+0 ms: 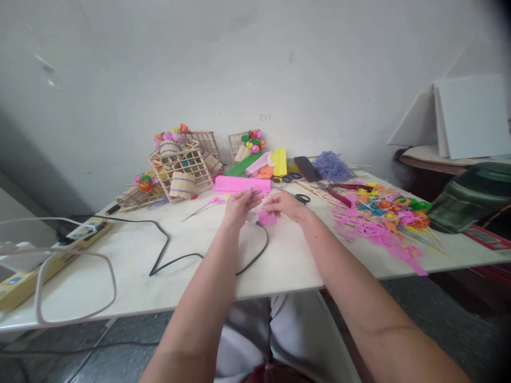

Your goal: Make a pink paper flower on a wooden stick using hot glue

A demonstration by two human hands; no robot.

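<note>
Above the middle of the white surface (287, 255), both hands are held close together, with a small gap left between them. The fingers of the left hand (242, 205) are extended and slightly curled, palm turned upward; whether anything is gripped by them cannot be told. The fingers of the right hand (285, 206) are drawn together, and a round pink paper piece (267, 218) is held at their tips, over the middle of the surface. Just below the hands, the end of a black cable (159, 250) is seen, its lead being looped toward the left edge, where a power strip (85, 239) is placed.

Just beyond the hands, a pink paper roll (241, 184) is laid crosswise, and black-handled scissors (302, 199) are set beside the right hand. Near the far left corner, lattice frames (199, 165) are gathered with a stick bundle (182, 185) and paper flowers (170, 135). Along the far edge, a phone (307, 168) and purple strands (331, 165) are placed. Toward the right edge, red-handled pliers (339, 196) are surrounded by colored paper pieces (393, 207), and pink scraps (375, 231) are spread to the near edge.
</note>
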